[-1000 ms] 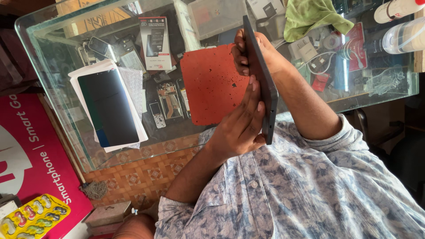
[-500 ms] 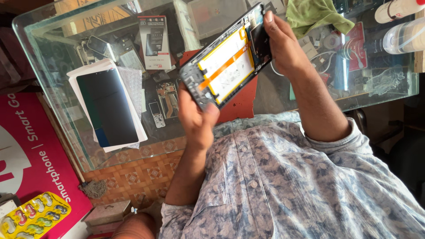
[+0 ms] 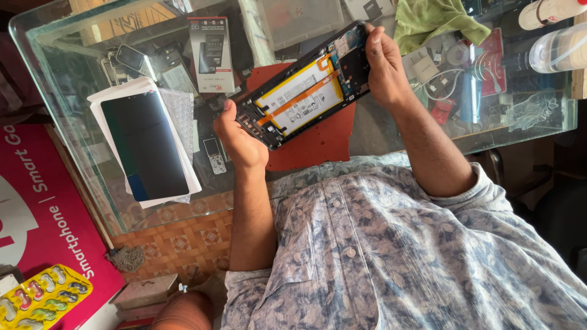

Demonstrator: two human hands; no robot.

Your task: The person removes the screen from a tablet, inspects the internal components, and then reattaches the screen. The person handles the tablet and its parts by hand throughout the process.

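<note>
Glass desk (image 3: 79, 153) crowded with parts and small boxes; opened phone (image 3: 302, 95) held clear of it, above the red mat (image 3: 318, 137) by the near edge, tilted with its bare back up toward the camera, likely for a good look at the yellow-edged battery and orange ribbon. Left hand (image 3: 235, 137) clamped on the lower end, thumb over the rim, fingers curled beneath; right hand (image 3: 385, 64) gripping the upper end, fingers wrapped round the edge. Held by both ends, leaving the insides uncovered. Dark screen panel (image 3: 143, 143) laid flat on white sheets toward the left edge, well apart, probably kept safe from knocks. Green cloth (image 3: 434, 21) bunched at the far edge.
</note>
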